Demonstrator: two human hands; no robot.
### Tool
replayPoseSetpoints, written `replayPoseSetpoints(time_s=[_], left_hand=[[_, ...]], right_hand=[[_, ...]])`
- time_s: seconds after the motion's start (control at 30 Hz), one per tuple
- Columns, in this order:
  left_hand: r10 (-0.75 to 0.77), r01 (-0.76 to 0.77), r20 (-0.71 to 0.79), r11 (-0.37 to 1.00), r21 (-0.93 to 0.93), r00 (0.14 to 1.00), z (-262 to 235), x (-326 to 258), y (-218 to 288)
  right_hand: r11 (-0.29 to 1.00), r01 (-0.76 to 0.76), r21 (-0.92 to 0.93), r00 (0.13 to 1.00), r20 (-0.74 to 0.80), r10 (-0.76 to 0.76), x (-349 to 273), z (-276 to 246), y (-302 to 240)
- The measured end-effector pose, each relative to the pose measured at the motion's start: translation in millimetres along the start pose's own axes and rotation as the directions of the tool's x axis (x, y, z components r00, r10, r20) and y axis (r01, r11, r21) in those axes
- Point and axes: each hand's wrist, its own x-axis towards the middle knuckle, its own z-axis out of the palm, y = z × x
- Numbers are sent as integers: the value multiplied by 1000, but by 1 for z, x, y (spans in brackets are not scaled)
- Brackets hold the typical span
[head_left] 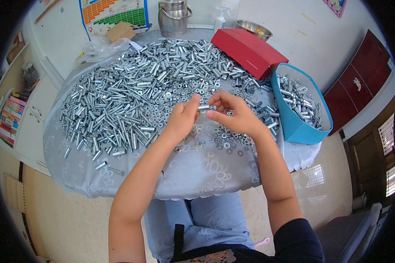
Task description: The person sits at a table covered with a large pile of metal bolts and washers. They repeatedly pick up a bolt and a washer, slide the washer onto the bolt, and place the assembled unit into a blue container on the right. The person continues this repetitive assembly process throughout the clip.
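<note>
Bolt between left hand and right hand

The small held piece is of bright metal, smooth and glossy, and the heaped cylindrical pieces have the same shine. The flat washers are also metal. The tablecloth looks smooth, with a satin sheen. The red box seems to be of smooth card. The blue bin looks rather matt; its material I cannot tell. The lidded pot is of greyish metal, the bag is of thin, wrinkled plastic, and the floor is glossy.
</note>
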Motion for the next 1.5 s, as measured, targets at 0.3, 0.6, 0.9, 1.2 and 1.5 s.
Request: replayPoseSetpoints(time_s=[0.3,0.6,0.9,1.2,1.5], left_hand=[[10,-10,-12,1000,-25,1000,-1,1,-2],[16,-16,-47,1000,-10,999,0,2,-2],[28,-28,-28,999,-17,999,-4,3,-3],[51,-51,-14,998,31,999,-2,1,-2],[98,-100,34,993,60,995,0,-2,2]], right_hand=[[998,58,8,998,-5,-58,2,-1,-1],[999,11,-37,999,44,-10,1,-3,1],[1000,-11,-2,999,-48,11,1,6,-6],[1000,-14,-6,1000,26,15,2,2,2],[988,-116,98,991,75,109,1,-1,4]])
